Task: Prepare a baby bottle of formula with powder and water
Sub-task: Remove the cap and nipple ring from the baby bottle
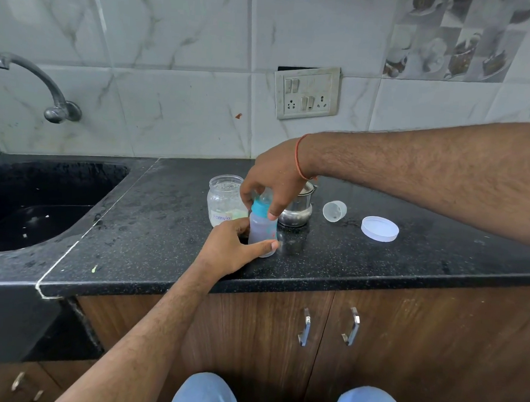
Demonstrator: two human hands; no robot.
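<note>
Baby bottle (262,231): stood upright on the black desk (169,235), its teal collar (261,209) on top.
Left grip (233,248): curled round the lower body of the baby bottle, thumb across the front.
Right grip (272,182): reached down from above, fingertips pinched on the teal collar.
Formula jar (225,200): seen open, touching or just behind the baby bottle on its left.
Steel pot (297,211): just behind the baby bottle on its right.
Clear cap (334,210): lying tipped, right of the baby bottle beyond the steel pot.
White lid (380,229): flat, farthest right of the baby bottle.
Sink (42,201): well left of the baby bottle.
</note>
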